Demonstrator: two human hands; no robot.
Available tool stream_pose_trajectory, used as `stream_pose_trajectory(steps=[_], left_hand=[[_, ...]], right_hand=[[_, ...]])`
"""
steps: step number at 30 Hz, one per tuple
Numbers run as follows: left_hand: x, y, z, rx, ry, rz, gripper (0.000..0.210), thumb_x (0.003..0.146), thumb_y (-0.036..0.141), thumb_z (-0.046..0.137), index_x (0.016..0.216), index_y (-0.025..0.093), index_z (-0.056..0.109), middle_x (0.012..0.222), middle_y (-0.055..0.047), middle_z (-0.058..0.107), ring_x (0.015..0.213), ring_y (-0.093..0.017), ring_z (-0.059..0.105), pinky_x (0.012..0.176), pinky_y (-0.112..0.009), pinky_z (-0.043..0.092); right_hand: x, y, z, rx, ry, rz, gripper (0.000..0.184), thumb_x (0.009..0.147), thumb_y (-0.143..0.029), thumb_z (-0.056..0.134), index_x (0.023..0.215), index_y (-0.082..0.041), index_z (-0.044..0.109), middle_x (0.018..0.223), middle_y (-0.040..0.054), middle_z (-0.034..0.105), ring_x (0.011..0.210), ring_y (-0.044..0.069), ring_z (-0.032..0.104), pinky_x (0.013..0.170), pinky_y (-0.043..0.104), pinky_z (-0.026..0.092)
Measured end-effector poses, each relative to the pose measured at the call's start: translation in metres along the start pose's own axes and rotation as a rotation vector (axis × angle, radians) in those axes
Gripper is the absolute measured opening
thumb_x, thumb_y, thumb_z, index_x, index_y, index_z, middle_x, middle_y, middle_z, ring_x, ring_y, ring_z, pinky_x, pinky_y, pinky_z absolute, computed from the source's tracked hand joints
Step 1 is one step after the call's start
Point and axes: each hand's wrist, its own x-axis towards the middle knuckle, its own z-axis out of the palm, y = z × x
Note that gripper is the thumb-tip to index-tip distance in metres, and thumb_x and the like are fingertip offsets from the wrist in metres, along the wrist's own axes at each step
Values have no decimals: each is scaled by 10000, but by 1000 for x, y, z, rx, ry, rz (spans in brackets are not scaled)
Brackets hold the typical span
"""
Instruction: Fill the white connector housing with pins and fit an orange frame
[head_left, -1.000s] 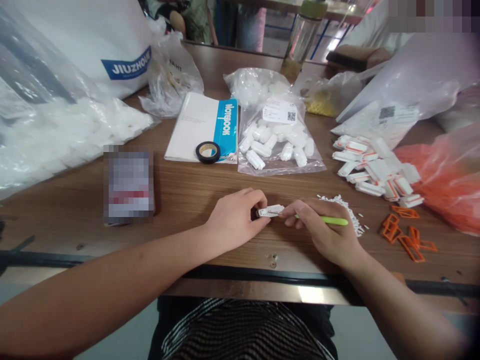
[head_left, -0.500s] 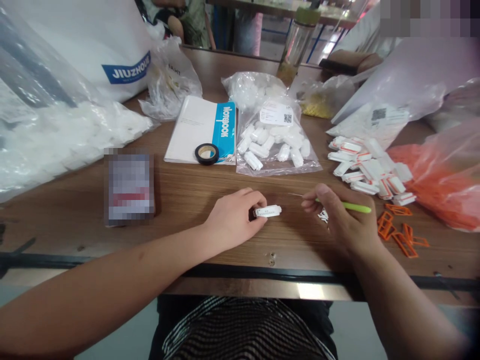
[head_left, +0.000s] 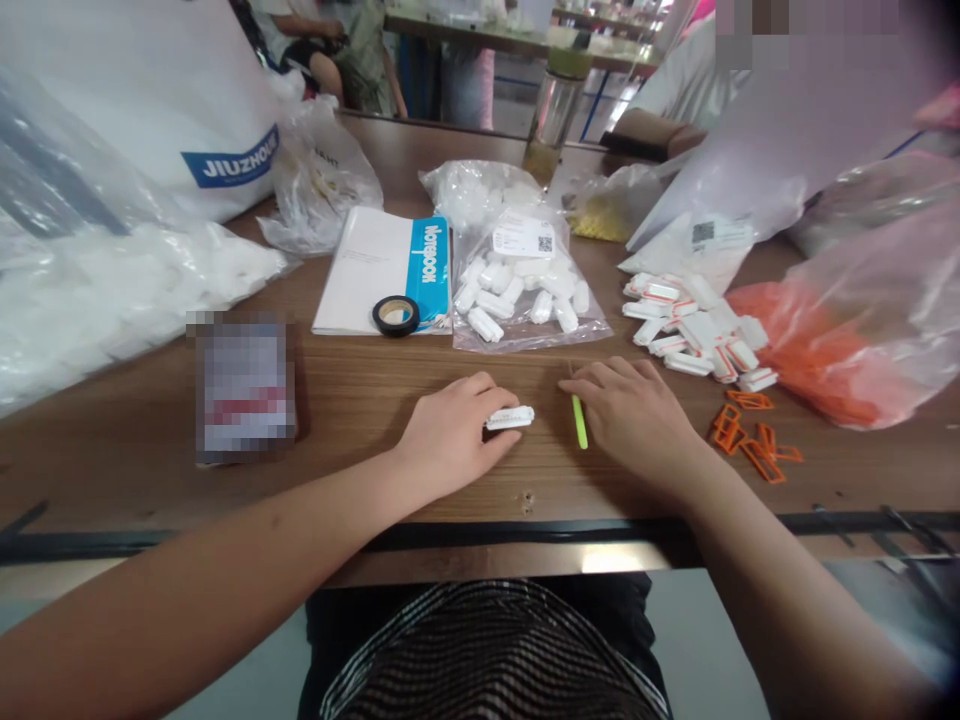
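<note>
My left hand [head_left: 454, 430] pinches a small white plastic housing [head_left: 511, 417] with rows of tiny marks along its side, between thumb and fingers just above the table. To its right, my right hand [head_left: 626, 410] lies palm down with its fingers stretched out. Its fingertips cross a thin pick with a lime-green handle [head_left: 580, 424], which points toward the table's front edge; the pick's fine metal tip sticks out beyond the fingers. Whatever is under the right palm is hidden. Several orange rectangular frames [head_left: 763, 460] lie to the right of that hand.
White housings with orange edges [head_left: 694, 330] are heaped at right, beside a bag of orange parts [head_left: 832, 350]. Behind are a bag of white housings [head_left: 525, 290], a notebook [head_left: 360, 275] with black tape [head_left: 396, 316], and a bottle [head_left: 551, 115]. A pixelated box [head_left: 244, 390] lies left.
My right hand has moved left and turned palm down, its fingers straighter. The green pick has swung from sideways to pointing at the front edge. My left hand still holds the white housing.
</note>
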Motion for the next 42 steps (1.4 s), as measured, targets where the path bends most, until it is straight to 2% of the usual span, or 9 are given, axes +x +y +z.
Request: stream_pose_trajectory(steps=[3, 7, 12, 17, 20, 25, 30, 36, 42], left_hand=[[2, -3, 0, 2, -36, -3, 170, 904, 335, 576, 1041, 261, 646, 1003, -8, 642, 963, -213, 609, 776, -354, 460], [6, -8, -4, -55, -44, -28, 232, 912, 319, 574, 1126, 237, 609, 1048, -28, 638, 962, -214, 604, 811, -368, 455], [10, -12, -6, -182, 0, -9, 262, 939, 347, 538, 1154, 221, 619, 984, -39, 626, 820, -173, 588, 751, -333, 453], [14, -12, 4, -394, 47, -64, 292, 920, 403, 573, 1134, 212, 627, 974, -51, 658, 819, -174, 591, 741, -323, 458], [17, -5, 5, -521, 43, -104, 307, 898, 402, 610, 1139, 212, 636, 1025, -65, 673, 885, -184, 599, 796, -332, 460], [24, 24, -14, -809, -102, -261, 278, 865, 382, 650, 1073, 200, 668, 847, -35, 624, 685, -128, 528, 558, -239, 402], [37, 48, -14, -1298, -119, -352, 212, 833, 363, 690, 928, 174, 673, 821, -22, 575, 652, -93, 491, 492, -193, 335], [38, 34, 15, -1429, -90, -335, 233, 832, 345, 701, 990, 174, 684, 875, -33, 603, 658, -81, 507, 501, -186, 343], [37, 22, 20, -1430, -87, -311, 221, 831, 340, 705, 972, 172, 679, 868, -27, 587, 658, -80, 502, 513, -193, 354]], right_hand=[[-9, 8, -11, 160, 83, 62, 328, 912, -172, 496, 1186, -175, 675, 1060, 85, 717, 981, 251, 617, 863, 393, 434], [-41, 48, -28, 285, 256, 255, 218, 905, -276, 543, 911, -174, 736, 928, 78, 731, 857, 216, 652, 785, 342, 479], [-92, 100, -19, 360, 129, 590, 133, 773, -329, 682, 747, -212, 738, 739, 57, 728, 656, 206, 639, 618, 332, 460], [-113, 105, 9, 480, 8, 552, 198, 807, -392, 645, 836, -239, 769, 808, 30, 753, 721, 212, 675, 672, 334, 498], [-112, 98, 17, 418, 23, 470, 222, 837, -363, 604, 907, -236, 772, 912, 33, 771, 796, 229, 698, 735, 354, 509], [-105, 101, 19, 212, 32, 229, 231, 885, -292, 542, 865, -206, 755, 928, 69, 760, 852, 248, 682, 791, 384, 476], [-97, 109, 11, 138, -38, 68, 240, 907, -266, 522, 845, -217, 748, 883, 53, 749, 857, 243, 676, 829, 408, 436], [-98, 109, 6, 281, -16, 227, 244, 903, -321, 539, 818, -217, 742, 847, 43, 760, 770, 209, 667, 740, 352, 453], [-106, 104, 16, 304, 7, 478, 243, 837, -427, 611, 782, -236, 751, 807, 33, 753, 747, 214, 660, 691, 338, 452]])
